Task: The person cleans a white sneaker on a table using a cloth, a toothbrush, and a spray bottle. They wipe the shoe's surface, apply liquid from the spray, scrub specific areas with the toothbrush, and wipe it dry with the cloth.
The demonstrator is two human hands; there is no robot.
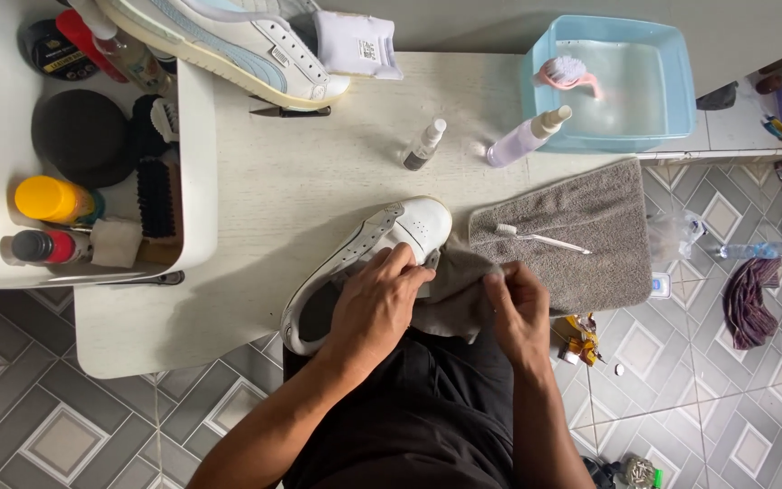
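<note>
A white sneaker [400,231] lies on its side at the near edge of the pale table [282,190], toe pointing away. My left hand [375,303] rests on its side and grips it. My right hand [516,312] pinches a fold of the grey towel [581,235], whose near corner is bunched up against the shoe between my hands. A white toothbrush [543,239] lies on the flat part of the towel.
A second white and light-blue sneaker [237,41] sits at the far edge. A blue basin [622,81] of water holds a pink brush [567,72]. Two spray bottles [527,138] stand mid-table. A white tray [196,163] at left holds brushes, bottles and tins. Tiled floor lies around.
</note>
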